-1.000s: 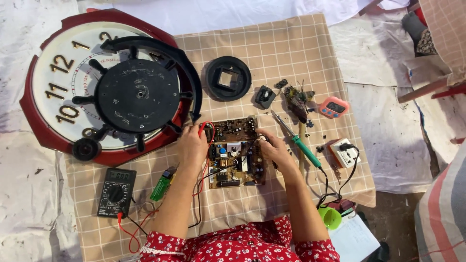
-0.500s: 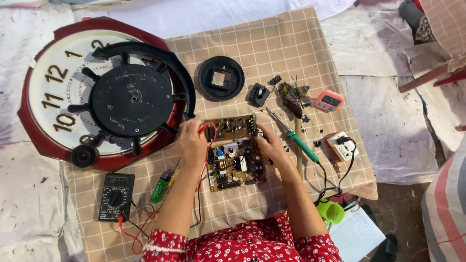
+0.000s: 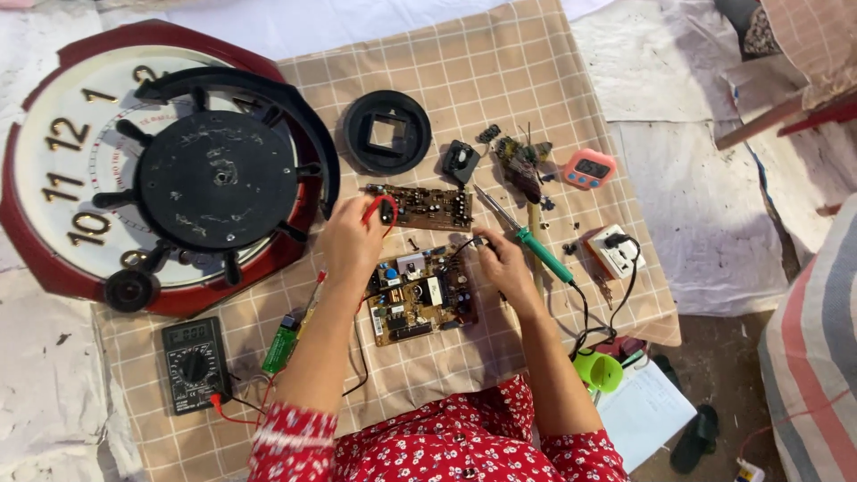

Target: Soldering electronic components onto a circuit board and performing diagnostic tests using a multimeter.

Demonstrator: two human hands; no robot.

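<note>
Spread over a beige checked cloth (image 3: 500,80) on the floor. Lower right, at the cloth's edge: a small green cup (image 3: 600,371), contents not visible from here. Beside it, a white sheet of paper (image 3: 644,412).

Centre of the cloth: a brown circuit board (image 3: 420,299) crowded with components, lying flat between both hands. Just above it, a second, narrower circuit board (image 3: 427,206).

Left hand (image 3: 351,241) curled at the larger board's upper left corner, fingers pinched narrow on a red probe (image 3: 375,209) whose tip meets the narrower board's left end. Forearm running down toward a red floral sleeve (image 3: 295,442). Right hand (image 3: 502,261) resting at the larger board's right edge, fingers bent and close together on a black probe lead (image 3: 464,243); grip partly hidden, so how tightly closed cannot be told.

Just right of that hand: a green-handled soldering iron (image 3: 527,239), lying slantwise, untouched, cord trailing to a white socket block (image 3: 614,251).

Lower left: a black multimeter (image 3: 193,363) with red and black leads. Near it, a green cylindrical part (image 3: 279,344).

Upper left: a large red-rimmed wall clock (image 3: 54,178) face up, with a black wheel-shaped frame (image 3: 219,174) on top. Also a black round cover (image 3: 387,132), and a pink timer (image 3: 589,168).
</note>
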